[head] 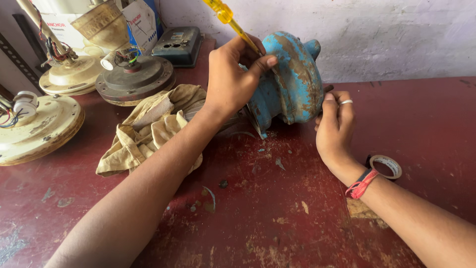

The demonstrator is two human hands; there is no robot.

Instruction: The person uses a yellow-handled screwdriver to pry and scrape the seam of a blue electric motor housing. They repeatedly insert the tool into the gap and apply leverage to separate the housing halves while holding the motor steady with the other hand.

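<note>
Tabletop: a worn dark red painted tabletop [277,218] lay nearest the camera, its paint chipped and scattered with small flakes and specks of debris.
Right hand: the right hand [336,126] rested at the right side of the pump housing, a silver ring on one finger and a red and dark band on the wrist; its fingers were curled closed against the housing's edge, though what they gripped there was hidden.
Tape roll: a small roll of white tape [386,166] lay flat on the tabletop just beside the right wrist.
Cloth: a crumpled tan cloth rag [148,131] lay under and to the left of the left forearm.
Left hand: the left hand [233,77] lay against the left face of the housing, thumb pressed on the metal, fingers closed around the shaft of the screwdriver.
Pump housing: a rounded, blue-painted, rusted metal pump housing [292,79] stood on the tabletop between the two hands, close to the back wall.
Screwdriver: a yellow-handled screwdriver [225,14] with a see-through handle slanted up and left from the left hand, its tip hidden at the housing.
Fan motors: a cream round fan motor disc [42,131] sat at the far left, a dark grey round fan motor [134,82] and another cream fan motor [74,74] behind it, wires showing.
Box: a dark blue-grey metal switch box [178,45] lay at the wall.
Wall: a scuffed whitewashed wall [396,34] stood behind.
</note>
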